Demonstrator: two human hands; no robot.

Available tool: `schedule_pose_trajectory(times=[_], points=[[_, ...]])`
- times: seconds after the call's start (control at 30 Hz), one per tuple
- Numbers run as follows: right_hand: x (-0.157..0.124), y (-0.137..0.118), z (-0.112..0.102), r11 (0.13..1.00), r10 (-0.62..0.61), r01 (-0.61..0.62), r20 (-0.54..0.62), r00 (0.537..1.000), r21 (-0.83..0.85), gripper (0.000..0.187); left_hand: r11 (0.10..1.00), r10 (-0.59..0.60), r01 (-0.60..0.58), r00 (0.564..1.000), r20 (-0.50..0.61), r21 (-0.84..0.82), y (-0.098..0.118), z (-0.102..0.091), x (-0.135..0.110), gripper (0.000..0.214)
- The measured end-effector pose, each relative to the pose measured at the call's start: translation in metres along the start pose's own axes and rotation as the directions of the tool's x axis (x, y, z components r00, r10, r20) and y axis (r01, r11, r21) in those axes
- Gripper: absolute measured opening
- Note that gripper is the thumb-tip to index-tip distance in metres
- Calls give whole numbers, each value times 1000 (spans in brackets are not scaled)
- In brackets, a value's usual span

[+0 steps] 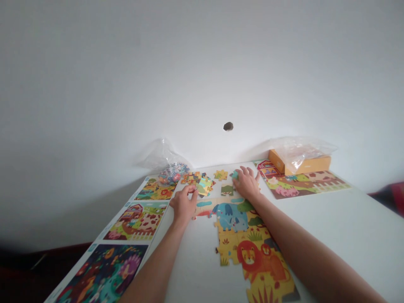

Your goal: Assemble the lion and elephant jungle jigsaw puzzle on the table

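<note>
A partly joined jigsaw puzzle (232,248) lies on the white table, showing blue elephants, a red-maned lion and yellow ground. My left hand (184,204) is at its upper left, beside a heap of loose puzzle pieces (205,185). Thumb and forefinger there are curled together; whatever they may hold is hidden. Past the puzzle's top edge, my right hand (248,184) has its fingers apart, with the fingertips at a teal puzzle piece (234,174). Between the hands lie a green puzzle piece (227,190) and a yellow puzzle piece (221,174).
Picture sheets with farm, savanna and dark jungle scenes (135,221) line the left edge. A clear plastic bag of pieces (172,172) stands at the back left. An orange box (307,165) under clear plastic sits on a farm picture (284,187) at right. A wall (202,84) rises behind.
</note>
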State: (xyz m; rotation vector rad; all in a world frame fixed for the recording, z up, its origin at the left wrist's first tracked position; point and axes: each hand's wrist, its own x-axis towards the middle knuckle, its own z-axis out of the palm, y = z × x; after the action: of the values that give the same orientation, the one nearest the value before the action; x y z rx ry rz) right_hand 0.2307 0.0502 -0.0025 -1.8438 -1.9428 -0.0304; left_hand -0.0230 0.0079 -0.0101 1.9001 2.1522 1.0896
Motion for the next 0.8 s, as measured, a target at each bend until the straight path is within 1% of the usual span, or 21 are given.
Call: schedule_pose_trajectory(times=[0.03, 0.1, 0.13, 0.17, 0.23, 0.33, 0.4, 0.57, 0.67, 0.8], points=[[0, -1, 0, 997, -70, 69, 50, 996, 24, 47, 1000, 2, -2, 1000, -1, -3, -1, 1, 0, 17], [-1, -2, 0, 975, -216, 205, 151, 965, 81, 50, 1000, 6, -6, 1000, -6, -9, -2, 2, 0, 16], [-2, -3, -1, 963, -266, 251, 186, 946, 102, 49, 1000, 8, -8, 1000, -6, -12, -3, 2, 0, 16], [-2, -4, -2, 956, -290, 272, 205, 935, 114, 46, 1000, 9, -9, 1000, -5, -14, -3, 2, 0, 16], [-2, -4, -3, 958, -283, 265, 202, 938, 109, 38, 1000, 5, -5, 1000, -1, -13, -3, 2, 0, 15], [-2, -4, -5, 969, -245, 235, 149, 958, 80, 32, 1000, 2, -2, 1000, 4, -8, -3, 2, 1, 15], [-2, -3, -4, 973, -226, 218, 131, 965, 76, 31, 1000, 6, -6, 1000, 3, -7, -3, 2, 1, 14], [-2, -4, 1, 973, -217, 201, 160, 963, 110, 27, 1000, -6, 6, 1000, 13, 5, -1, 1, 0, 13], [-2, -6, 0, 975, -218, 209, 135, 966, 78, 25, 1000, -11, 11, 1000, 18, 10, 1, 1, -1, 12], [-2, -6, 0, 973, -232, 229, 102, 967, 42, 30, 1000, -15, 15, 1000, 12, 8, 2, 0, -1, 12]])
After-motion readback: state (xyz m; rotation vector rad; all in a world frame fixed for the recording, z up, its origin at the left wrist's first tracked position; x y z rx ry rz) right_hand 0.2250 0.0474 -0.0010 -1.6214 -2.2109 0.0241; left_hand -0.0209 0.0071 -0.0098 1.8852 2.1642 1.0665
